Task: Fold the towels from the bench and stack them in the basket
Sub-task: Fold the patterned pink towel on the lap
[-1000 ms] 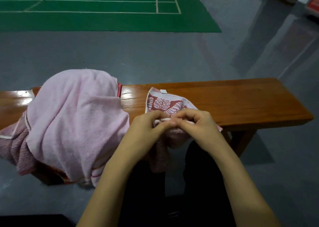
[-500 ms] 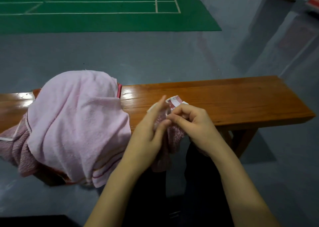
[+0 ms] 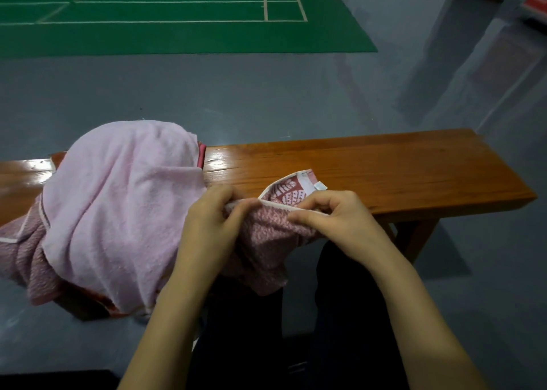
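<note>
The patterned red towel (image 3: 272,232) looks light, soft and limp, so it should sag wherever it is unsupported; its white-bound hem seems the best place to take it. The left hand (image 3: 211,220) and right hand (image 3: 334,218) both pinch that hem, fingers curled on the cloth, at the near edge of the wooden bench (image 3: 384,170), the rest hanging down. Left of it a pink towel (image 3: 118,200) drapes over a mound. Beyond lie grey floor (image 3: 266,93) and a green court mat (image 3: 177,34); no basket can be seen.

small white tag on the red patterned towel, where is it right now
In the head view the small white tag sits at the red leaf-patterned towel's top corner, over the wooden bench, just above the right hand.
</note>
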The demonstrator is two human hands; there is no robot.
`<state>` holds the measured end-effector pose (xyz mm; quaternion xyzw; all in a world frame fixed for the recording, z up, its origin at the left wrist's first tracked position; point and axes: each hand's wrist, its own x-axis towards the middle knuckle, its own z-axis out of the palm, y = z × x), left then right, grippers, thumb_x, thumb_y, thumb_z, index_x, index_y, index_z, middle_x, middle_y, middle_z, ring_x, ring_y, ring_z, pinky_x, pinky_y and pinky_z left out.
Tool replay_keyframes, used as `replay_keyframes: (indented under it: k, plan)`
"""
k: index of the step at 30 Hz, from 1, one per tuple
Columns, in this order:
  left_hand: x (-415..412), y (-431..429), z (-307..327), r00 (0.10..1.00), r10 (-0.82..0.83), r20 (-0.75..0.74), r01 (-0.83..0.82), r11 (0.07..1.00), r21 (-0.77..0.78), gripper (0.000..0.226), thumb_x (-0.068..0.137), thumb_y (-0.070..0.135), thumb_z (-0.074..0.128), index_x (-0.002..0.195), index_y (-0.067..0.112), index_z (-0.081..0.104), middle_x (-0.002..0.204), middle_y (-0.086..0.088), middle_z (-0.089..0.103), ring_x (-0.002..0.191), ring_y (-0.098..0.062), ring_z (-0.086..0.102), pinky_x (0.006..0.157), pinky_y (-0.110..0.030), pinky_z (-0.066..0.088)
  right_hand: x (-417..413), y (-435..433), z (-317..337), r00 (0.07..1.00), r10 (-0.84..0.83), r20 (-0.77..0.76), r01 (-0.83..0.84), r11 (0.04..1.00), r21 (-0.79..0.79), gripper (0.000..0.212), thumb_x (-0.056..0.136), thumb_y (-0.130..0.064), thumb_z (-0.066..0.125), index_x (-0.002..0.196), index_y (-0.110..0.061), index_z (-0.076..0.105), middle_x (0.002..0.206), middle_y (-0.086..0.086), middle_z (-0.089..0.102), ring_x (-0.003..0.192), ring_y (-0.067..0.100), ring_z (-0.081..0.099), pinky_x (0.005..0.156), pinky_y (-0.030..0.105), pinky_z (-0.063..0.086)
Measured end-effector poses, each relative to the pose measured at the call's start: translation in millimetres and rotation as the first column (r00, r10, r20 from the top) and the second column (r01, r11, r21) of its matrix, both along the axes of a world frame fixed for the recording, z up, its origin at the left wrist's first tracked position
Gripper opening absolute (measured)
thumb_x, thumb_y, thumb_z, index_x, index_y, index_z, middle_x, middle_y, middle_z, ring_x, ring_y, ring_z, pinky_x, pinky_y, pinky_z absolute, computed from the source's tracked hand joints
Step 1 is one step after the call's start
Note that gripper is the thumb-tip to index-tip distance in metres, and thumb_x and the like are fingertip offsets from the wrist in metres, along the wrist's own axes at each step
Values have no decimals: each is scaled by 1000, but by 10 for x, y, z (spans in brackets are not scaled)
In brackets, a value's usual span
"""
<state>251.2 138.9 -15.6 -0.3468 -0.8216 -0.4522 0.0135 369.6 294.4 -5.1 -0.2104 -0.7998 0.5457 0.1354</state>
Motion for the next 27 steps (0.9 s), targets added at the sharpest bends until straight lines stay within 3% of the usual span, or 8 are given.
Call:
replay_keyframes:
  k: [5, 9, 11, 13, 16, 19, 24, 27]
  plan:
    - [-19, 5, -72, 992, 123, 26, -120, 989, -90, 12, 89, 19, 62, 100, 17, 60, 94, 10, 57, 88, -11, 58, 74, -22, 37, -11, 3, 25, 1000, 8, 3, -8, 994, 107, 15, 85, -28, 69, 70, -32, 65, 74, -6, 63, 71, 10, 56, 65, 29, 44]
    - [136, 89, 41, 927, -283, 244, 287, 958, 20, 59, 89, 16, 63, 141, 28, 39, 124, 18, 56, 108, 13, 51, 93, -7, 37, -47, -83, 66, 998, 24, -56, -16, 989, 144, 21, 88, -21, 65, 72, -34, 62, 68, -18, 60, 67, -2, 52, 62, 14, 39]
    - [231, 142, 63, 912, -361, 194, 366, 931, 12, 50, 86, 11, 67, 131, 25, 52, 111, 21, 61, 100, 21, 49, 87, -2, 34, -64, -129, 72, 997, 44, -57, -37, 992, 117, 18, 89, -19, 63, 74, -27, 63, 71, -13, 63, 69, -1, 55, 65, 16, 42]
    - [259, 174, 102, 941, -302, 152, 300, 953, 35, 27, 83, 7, 68, 99, 29, 62, 81, 29, 63, 84, 20, 52, 75, -2, 36, -66, -165, 70, 996, 69, -60, -66, 996, 57, 15, 91, -18, 61, 77, -21, 64, 73, -8, 63, 70, 0, 56, 65, 17, 45]
    - [224, 161, 93, 969, -208, 137, 201, 978, 62, 31, 82, 9, 69, 69, 33, 54, 70, 29, 61, 69, 12, 54, 64, -6, 37, -36, -165, 60, 995, 64, -77, -66, 997, -33, 9, 88, -22, 64, 79, -22, 63, 59, -11, 58, 58, -2, 51, 60, 14, 40]
    - [187, 113, 54, 981, -119, 153, 107, 991, 85, 21, 84, 11, 67, 70, 26, 60, 70, 20, 64, 68, 6, 56, 62, -9, 38, 12, -160, 63, 995, 82, -59, -89, 989, -120, 16, 73, -33, 73, 84, -24, 66, 50, -7, 48, 51, 6, 45, 58, 18, 41]
    - [133, 60, 76, 985, -45, 168, 26, 993, 115, 22, 84, 13, 69, 68, 24, 59, 62, 21, 61, 61, 7, 54, 58, -7, 36, -8, -144, -26, 990, 109, 95, -126, 970, 206, 13, 79, -27, 75, 78, -31, 62, 83, -12, 56, 77, 0, 52, 68, 13, 40]
    - [116, 41, 55, 986, -28, 167, 11, 995, 102, 21, 84, 14, 69, 68, 24, 59, 63, 21, 60, 62, 6, 54, 58, -8, 36, -10, -125, -109, 995, 71, 77, -79, 991, 106, 5, 86, -21, 68, 82, -24, 65, 83, -6, 66, 79, 6, 62, 73, 26, 49]
